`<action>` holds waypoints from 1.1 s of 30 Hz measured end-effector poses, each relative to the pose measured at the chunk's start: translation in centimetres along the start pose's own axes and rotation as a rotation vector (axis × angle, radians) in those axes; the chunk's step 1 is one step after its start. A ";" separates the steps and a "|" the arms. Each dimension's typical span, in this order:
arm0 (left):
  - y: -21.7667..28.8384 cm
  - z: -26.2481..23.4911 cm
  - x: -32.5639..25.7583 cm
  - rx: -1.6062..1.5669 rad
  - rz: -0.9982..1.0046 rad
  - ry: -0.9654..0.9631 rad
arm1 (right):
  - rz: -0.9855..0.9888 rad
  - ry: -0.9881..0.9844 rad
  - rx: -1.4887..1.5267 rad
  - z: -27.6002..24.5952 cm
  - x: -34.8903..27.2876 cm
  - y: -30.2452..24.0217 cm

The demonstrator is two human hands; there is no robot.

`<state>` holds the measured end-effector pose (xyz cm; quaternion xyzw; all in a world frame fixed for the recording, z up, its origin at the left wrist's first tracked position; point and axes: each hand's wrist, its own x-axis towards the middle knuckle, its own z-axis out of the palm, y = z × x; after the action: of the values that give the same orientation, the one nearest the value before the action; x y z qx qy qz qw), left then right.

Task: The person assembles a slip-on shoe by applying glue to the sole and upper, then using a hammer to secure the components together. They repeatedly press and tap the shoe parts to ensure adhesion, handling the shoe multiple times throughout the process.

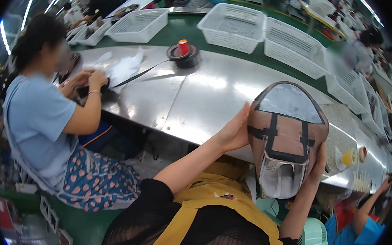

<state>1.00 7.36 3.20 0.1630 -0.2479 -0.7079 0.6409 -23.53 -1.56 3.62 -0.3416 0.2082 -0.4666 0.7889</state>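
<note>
Between my two hands is a brown, dome-shaped bag-like piece with black edging and black straps. A grey, film-like panel covers its rounded far end. Its near end gapes and shows a pale lining. My left hand presses against its left side, with the fingers stretched along the edge. On the lower right side my right hand grips it, and part of that hand is hidden behind the piece. It is held up over the near edge of the metal table.
On my left a co-worker handles a dark item beside white sheeting. A black tape roll with a red spool stands on the table. White baskets line the far side. A yellow container stands at right, near another worker.
</note>
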 end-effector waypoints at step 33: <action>-2.4 -2.7 0.5 0.214 0.082 0.247 | 0.140 0.101 -0.203 -1.6 0.6 1.5</action>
<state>0.44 6.62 -0.35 0.3058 -0.2477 -0.6252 0.6740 -23.43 -2.19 1.42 -0.3805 0.3171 -0.4033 0.7694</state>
